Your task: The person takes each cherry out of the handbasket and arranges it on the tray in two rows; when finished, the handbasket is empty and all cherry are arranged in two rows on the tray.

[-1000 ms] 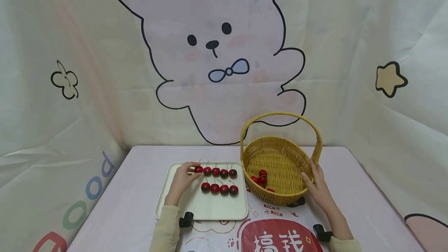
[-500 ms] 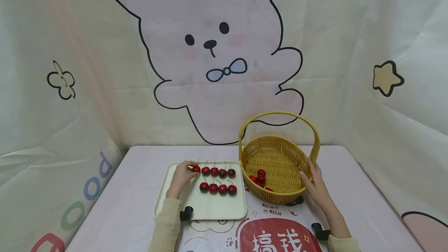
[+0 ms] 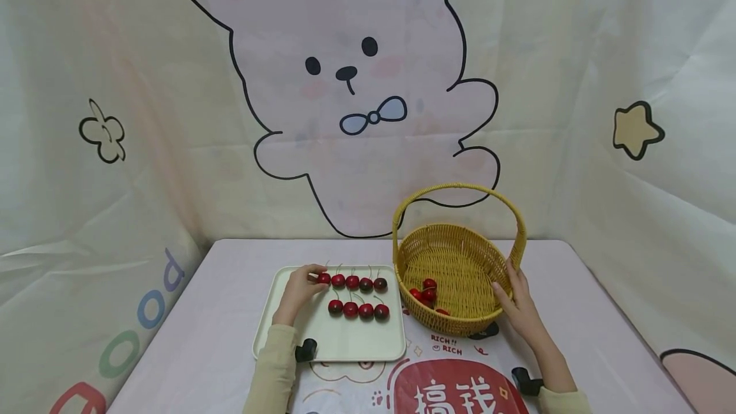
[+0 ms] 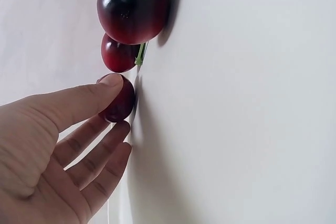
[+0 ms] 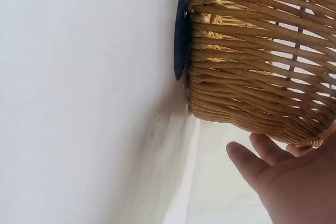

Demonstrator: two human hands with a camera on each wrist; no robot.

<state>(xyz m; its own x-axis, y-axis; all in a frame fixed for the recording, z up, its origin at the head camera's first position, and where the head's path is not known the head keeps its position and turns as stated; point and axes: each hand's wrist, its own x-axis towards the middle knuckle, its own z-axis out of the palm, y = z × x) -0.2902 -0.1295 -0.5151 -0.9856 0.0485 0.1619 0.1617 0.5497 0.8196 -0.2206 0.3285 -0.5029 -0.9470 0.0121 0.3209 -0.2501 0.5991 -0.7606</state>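
In the head view my left hand [image 3: 296,296] is over the left part of a white tray [image 3: 322,344]. Its thumb and fingers pinch the leftmost cherry [image 3: 324,278] of the back row, which also shows up close in the left wrist view as a dark red cherry [image 4: 122,103]. A front row of cherries [image 3: 351,310] lies nearer to me on the tray. My right hand [image 3: 522,308] grips the right side of a yellow wicker basket [image 3: 460,324], thumb over the rim. In the right wrist view, fingers [image 5: 247,161] lie along the woven wall [image 5: 252,93].
Several red cherries [image 3: 428,292] lie in the basket's left part. Its tall arched handle [image 3: 458,186] rises above it. Under the basket's front edge is a dark flat shape [image 3: 485,331]. A printed cloth [image 3: 598,337] covers the table, and a cartoon curtain [image 3: 552,197] hangs behind.
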